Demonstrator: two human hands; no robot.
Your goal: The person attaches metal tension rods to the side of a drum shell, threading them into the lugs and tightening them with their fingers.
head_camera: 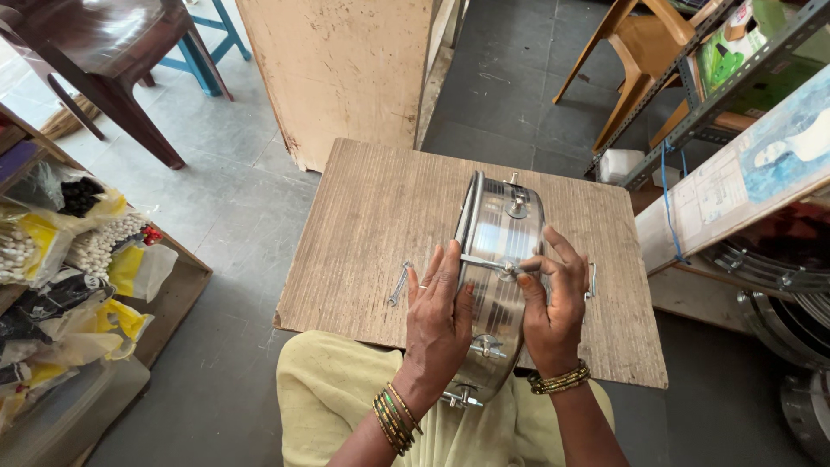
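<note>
Shiny steel catches the light: a round metal drum shell (pixel 497 285) stands on its edge near the middle of the worktop (pixel 363 225), its lower rim reaching past the near edge to the person's lap. The left hand (pixel 439 316) lies flat against the drum's left face, fingers spread and pressed on the metal, steadying it. The right hand (pixel 553 298) is at the drum's curved outer wall, thumb and fingertips pinched together on a thin metal rod (pixel 488 262) that crosses the wall toward one of the tuning lugs. Bangles ring both wrists.

The worktop is a worn wooden board. A small spanner (pixel 398 284) lies on it left of the drum, just beside the left hand's fingers and near the near edge. Another small metal piece (pixel 591 280) lies close to the right edge, just past the right hand. More metal rings (pixel 778 268) are stacked on the floor beyond the right edge, under a shelf.
</note>
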